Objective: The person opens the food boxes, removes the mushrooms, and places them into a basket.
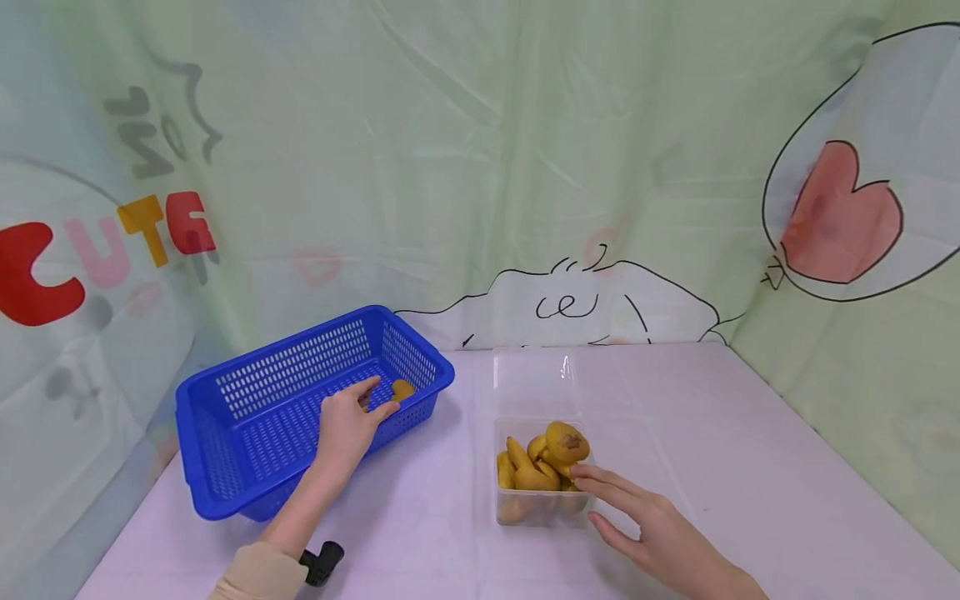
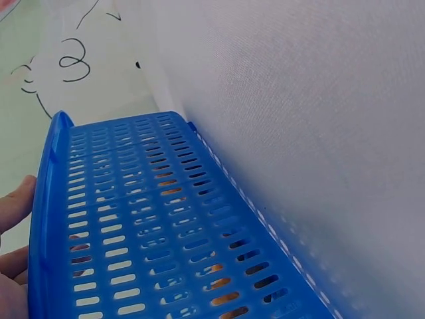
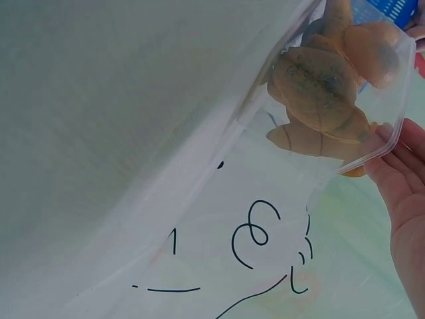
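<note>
On the left of the white table (image 1: 675,467), in the head view, a blue slotted plastic basket (image 1: 277,435) holds a yellow gourd (image 1: 402,389) near its right end; the left hand (image 1: 351,423) reaches over the rim there, thumb and fingers parted. Well apart from it, the right hand (image 1: 652,525) extends straight fingers to the near right corner of a clear plastic box (image 1: 543,510) heaped with more yellow gourds (image 1: 532,471), its transparent lid (image 1: 534,375) open behind. A black object (image 1: 322,563) lies by the left sleeve (image 1: 262,573). In the left wrist view, yellow patches show through the basket's slots. In the right wrist view, the right fingertips touch the box's rim.
</note>
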Available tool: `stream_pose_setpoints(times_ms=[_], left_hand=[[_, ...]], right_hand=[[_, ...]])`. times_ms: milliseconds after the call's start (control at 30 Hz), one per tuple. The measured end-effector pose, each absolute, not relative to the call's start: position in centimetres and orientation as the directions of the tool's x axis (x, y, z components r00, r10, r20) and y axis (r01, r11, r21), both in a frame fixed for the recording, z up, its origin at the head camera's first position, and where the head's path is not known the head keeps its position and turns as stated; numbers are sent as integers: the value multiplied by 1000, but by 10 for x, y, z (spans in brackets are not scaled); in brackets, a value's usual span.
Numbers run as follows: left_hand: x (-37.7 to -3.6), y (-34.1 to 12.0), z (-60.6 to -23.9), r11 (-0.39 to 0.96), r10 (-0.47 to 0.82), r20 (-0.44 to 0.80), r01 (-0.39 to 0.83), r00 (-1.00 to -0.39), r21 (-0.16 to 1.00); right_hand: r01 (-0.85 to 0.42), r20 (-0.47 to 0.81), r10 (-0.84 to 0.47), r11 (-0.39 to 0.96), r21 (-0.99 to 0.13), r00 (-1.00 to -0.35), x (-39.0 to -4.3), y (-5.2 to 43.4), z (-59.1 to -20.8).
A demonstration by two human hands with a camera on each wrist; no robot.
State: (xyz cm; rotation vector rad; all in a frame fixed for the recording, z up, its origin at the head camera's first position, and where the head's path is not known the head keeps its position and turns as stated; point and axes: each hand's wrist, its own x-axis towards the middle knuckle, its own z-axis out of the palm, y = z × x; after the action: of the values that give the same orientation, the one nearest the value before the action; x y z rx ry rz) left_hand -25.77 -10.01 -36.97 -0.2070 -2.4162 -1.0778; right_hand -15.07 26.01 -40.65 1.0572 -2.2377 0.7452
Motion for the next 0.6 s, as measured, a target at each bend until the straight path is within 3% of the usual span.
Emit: stream_pose_setpoints(times_ms=[267,600], left_hand=[[-255,-98,-367,694,-75,498,313,-864,648],[-256,-71,-360,506,75,552,509,-830,696]], right_hand=[[-797,667,-499,549,-250,-553,-149,261,-406],[-799,647,-514,538,-268,-563,-147,259,-402]])
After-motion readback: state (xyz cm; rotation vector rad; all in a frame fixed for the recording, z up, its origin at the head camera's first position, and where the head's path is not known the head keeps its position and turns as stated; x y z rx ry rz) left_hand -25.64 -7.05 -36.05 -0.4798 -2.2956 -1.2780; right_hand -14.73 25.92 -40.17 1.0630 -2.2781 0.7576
